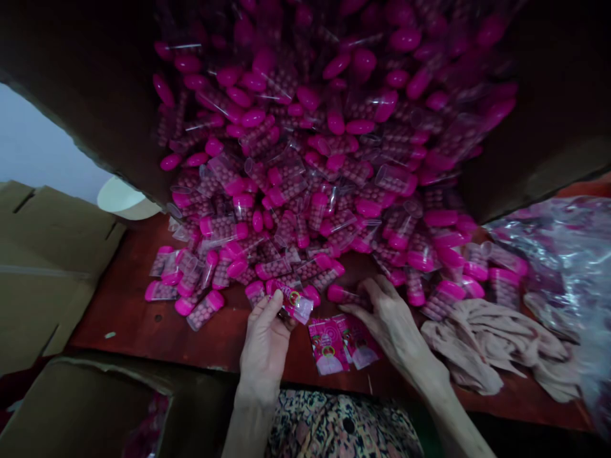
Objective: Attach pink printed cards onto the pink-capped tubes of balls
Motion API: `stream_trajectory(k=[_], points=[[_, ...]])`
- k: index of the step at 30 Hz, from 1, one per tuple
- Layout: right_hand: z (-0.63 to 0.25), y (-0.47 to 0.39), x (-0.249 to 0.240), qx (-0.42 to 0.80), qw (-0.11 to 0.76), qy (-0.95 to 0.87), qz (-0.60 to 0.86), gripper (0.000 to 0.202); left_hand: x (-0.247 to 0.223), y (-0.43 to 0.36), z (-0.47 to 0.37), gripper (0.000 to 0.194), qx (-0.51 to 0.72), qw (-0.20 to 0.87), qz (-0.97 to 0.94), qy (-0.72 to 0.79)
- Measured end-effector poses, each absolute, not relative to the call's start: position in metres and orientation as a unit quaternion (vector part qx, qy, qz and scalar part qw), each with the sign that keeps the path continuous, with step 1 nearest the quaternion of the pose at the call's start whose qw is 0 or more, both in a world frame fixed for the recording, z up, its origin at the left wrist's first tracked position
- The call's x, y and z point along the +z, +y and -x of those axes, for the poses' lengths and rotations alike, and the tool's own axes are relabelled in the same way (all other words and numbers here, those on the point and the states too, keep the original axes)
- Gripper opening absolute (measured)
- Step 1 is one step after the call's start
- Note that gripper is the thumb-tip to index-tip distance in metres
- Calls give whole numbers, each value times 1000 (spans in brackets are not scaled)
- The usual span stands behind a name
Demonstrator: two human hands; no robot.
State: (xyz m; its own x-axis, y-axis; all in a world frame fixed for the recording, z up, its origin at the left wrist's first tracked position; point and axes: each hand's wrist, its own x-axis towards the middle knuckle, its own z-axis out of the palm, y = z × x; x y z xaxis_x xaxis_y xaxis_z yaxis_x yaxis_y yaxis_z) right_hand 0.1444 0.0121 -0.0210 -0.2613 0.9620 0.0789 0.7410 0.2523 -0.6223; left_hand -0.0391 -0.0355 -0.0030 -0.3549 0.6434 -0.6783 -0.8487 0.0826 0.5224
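My left hand (267,340) is closed, thumb and fingers pinching a pink printed plastic sleeve (296,301) with a clear end. Whether a container sits inside that sleeve I cannot make out. To its right, my right hand (389,318) is closed round a small clear container with a pink cap (337,293); the cap points left and the container lies on its side. Flat pink printed sleeves (329,346) lie on the red tabletop between my hands. Just beyond both hands spreads a large heap of pink-capped containers (286,181) filled with small round beads.
Dark cardboard walls (534,108) flank the heap. A crumpled cloth (482,343) and clear plastic bags (568,254) lie on the right. A white bowl (125,198) and cardboard (48,254) stand left. An open carton (90,407) is below the red table edge.
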Motion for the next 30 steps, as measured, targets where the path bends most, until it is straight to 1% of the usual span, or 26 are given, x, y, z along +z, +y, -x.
stream_trajectory(k=[3,6,8,10,15,20,24,28,30], points=[[-136,-1,-14,341,289,-647,618,33,-3,-34,37,15,683,543,88,481],[-124,-17,-4,465,348,-531,617,33,0,-33,33,12,692,533,60,484],[-114,-25,1,512,373,-479,608,32,2,-32,30,10,696,531,46,481],[-105,-30,2,529,387,-457,601,31,4,-31,27,9,702,529,38,475],[-96,-36,-5,556,386,-443,588,31,5,-30,25,8,718,518,44,463],[-97,-37,-6,585,357,-435,584,35,3,-29,25,10,725,504,35,467],[-97,-34,-3,592,345,-436,584,36,0,-29,24,12,713,506,-1,485],[-99,-32,-3,639,341,-411,553,35,-1,-28,23,13,702,512,-14,495],[-100,-33,-5,631,342,-416,558,35,1,-28,22,13,700,515,-14,494]])
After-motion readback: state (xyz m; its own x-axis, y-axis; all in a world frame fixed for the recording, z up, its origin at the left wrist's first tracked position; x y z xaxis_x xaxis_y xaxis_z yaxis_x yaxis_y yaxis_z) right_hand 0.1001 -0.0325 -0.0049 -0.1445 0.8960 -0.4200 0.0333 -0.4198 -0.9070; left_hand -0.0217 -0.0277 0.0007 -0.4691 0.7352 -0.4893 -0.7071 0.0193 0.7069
